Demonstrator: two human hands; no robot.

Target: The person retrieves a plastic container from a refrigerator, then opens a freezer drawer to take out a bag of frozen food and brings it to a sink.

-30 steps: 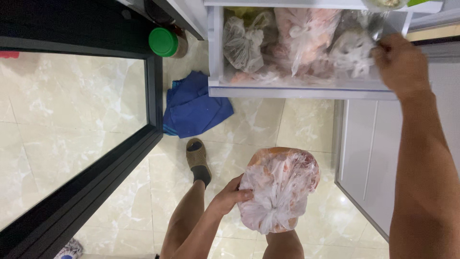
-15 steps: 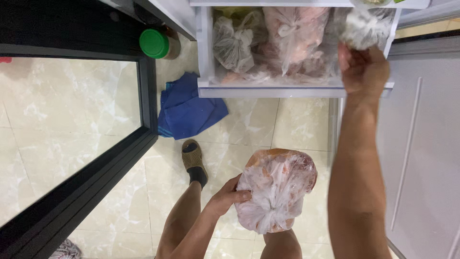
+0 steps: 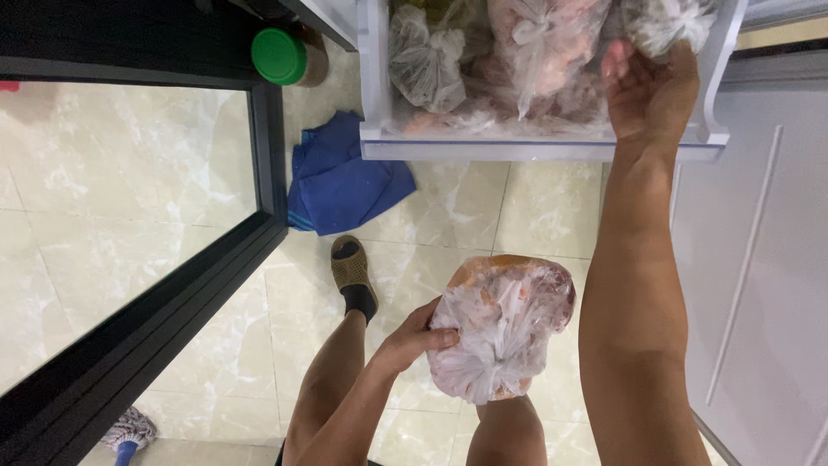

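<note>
My left hand [image 3: 412,338] grips a clear plastic bag of frozen meat [image 3: 502,326], knotted at the near end, held over my legs. My right hand [image 3: 649,91] reaches into the pulled-out white freezer drawer [image 3: 535,148] and holds a frosty bag [image 3: 668,22] at the drawer's right end. The drawer is packed with more knotted bags of frozen food [image 3: 509,60].
A crumpled blue cloth [image 3: 341,181] lies on the cream tiled floor beside a dark door frame [image 3: 172,302]. A jar with a green lid [image 3: 280,56] stands at the frame's far end. My sandalled foot [image 3: 354,272] is below the cloth. White cabinet panels [image 3: 759,285] line the right.
My right hand shifted left along the drawer's right end and gripped a frosty bag there. The left hand keeps the meat bag at the same height.
</note>
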